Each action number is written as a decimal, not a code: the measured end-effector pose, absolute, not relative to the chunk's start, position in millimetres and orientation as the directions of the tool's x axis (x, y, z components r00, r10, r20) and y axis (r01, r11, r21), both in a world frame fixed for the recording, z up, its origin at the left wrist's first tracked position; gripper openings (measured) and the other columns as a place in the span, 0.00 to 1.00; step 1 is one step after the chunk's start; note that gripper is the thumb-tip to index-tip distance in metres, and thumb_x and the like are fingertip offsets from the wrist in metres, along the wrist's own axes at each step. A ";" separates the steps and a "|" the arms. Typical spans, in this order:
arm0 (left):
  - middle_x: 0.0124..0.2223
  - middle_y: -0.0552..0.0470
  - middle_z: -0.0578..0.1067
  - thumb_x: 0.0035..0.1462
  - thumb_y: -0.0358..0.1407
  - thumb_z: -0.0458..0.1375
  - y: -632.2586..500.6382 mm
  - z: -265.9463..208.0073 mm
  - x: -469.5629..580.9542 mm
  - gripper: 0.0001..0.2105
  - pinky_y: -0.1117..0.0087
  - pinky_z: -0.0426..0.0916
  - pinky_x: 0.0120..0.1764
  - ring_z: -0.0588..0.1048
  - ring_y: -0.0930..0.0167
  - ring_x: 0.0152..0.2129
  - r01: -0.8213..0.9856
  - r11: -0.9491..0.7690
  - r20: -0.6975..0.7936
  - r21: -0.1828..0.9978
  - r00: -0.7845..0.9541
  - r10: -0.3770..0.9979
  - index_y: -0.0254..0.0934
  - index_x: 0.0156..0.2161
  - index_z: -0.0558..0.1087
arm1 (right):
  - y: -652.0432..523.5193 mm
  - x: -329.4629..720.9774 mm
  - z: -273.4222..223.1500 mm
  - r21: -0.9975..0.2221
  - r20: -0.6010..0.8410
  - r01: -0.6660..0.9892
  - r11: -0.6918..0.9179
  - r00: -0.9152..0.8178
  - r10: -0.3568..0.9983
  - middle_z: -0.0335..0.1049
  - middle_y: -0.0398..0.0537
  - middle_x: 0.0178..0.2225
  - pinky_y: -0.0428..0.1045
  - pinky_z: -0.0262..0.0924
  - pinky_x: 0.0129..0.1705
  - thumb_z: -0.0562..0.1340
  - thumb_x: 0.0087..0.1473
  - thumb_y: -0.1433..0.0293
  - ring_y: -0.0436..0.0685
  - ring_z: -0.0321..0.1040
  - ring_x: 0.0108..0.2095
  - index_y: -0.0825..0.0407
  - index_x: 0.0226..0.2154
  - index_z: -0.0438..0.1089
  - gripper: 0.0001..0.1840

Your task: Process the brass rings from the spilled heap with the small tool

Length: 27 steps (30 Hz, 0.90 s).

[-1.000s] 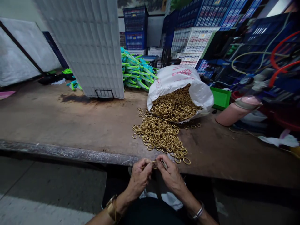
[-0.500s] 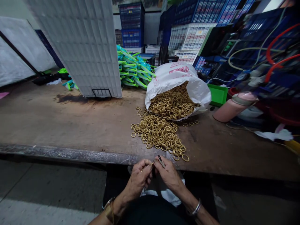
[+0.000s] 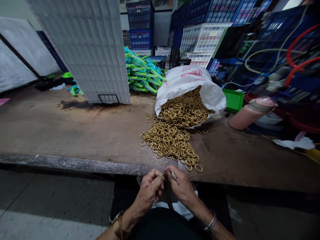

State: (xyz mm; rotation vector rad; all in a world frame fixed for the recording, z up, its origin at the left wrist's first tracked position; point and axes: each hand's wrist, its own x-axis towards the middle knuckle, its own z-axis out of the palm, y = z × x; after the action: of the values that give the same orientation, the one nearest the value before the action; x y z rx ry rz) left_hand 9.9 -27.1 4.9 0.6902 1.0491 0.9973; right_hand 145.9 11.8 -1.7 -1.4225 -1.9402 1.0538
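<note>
Just in front of the table edge, my left hand point(image 3: 149, 189) pinches a gold-coloured ring point(image 3: 161, 175), mostly covered by the fingers. Close against it, my right hand point(image 3: 182, 187) is closed on a small, narrow metal blade point(image 3: 173, 174), only part of which shows. The fingertips of both hands meet at the ring. Beyond them on the table lies a loose pile of gold-coloured rings point(image 3: 172, 143). It spills from the mouth of a white sack point(image 3: 187, 76) with red print, which lies on its side and holds many more rings.
A tall white ribbed panel point(image 3: 92, 50) stands on the wooden table point(image 3: 75, 133). Behind are a heap of green and blue pieces point(image 3: 142, 73) and stacked crates point(image 3: 140, 26). At right are a green tray point(image 3: 233, 101), a pink cylinder point(image 3: 250, 113) and a red hose point(image 3: 291, 53).
My right hand has turned slightly, so the blade's dark end no longer shows above the fingers. Both hands stay together at the ring. The pile looks unchanged.
</note>
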 end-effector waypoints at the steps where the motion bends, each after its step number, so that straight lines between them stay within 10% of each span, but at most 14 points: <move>1: 0.21 0.59 0.62 0.48 0.48 0.54 -27.1 5.3 9.7 0.15 0.80 0.52 0.16 0.58 0.82 0.13 -0.313 0.388 -0.361 0.867 0.142 0.922 0.36 0.28 0.62 | 10.2 146.2 -2.1 -0.784 -0.024 0.587 0.202 -0.354 0.935 0.64 0.42 0.21 0.44 0.52 0.26 0.48 0.50 0.71 0.50 0.61 0.23 0.52 0.29 0.64 0.10; 21: 0.23 0.57 0.60 0.53 0.42 0.51 -31.6 0.6 5.9 0.12 0.76 0.55 0.25 0.58 0.76 0.20 -0.028 0.071 -0.070 0.997 0.042 0.997 0.35 0.26 0.63 | 2.8 141.7 0.4 -0.568 -0.014 0.727 0.386 -0.478 0.878 0.67 0.43 0.23 0.43 0.46 0.25 0.49 0.47 0.77 0.51 0.63 0.23 0.52 0.29 0.60 0.08; 27: 0.20 0.58 0.59 0.53 0.43 0.52 -39.0 14.6 9.5 0.13 0.78 0.53 0.20 0.57 0.79 0.16 -0.065 0.199 -0.191 0.978 0.108 0.976 0.36 0.24 0.62 | 2.0 149.7 1.1 -0.470 -0.017 0.820 0.328 -0.380 0.925 0.68 0.43 0.24 0.44 0.44 0.25 0.49 0.44 0.79 0.51 0.64 0.24 0.52 0.31 0.60 0.10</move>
State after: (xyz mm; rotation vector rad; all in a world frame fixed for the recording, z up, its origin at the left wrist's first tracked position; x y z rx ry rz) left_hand 9.5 -39.0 14.6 1.0565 1.1675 1.0268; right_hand 149.7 2.0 1.1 -1.5762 -2.3414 0.5989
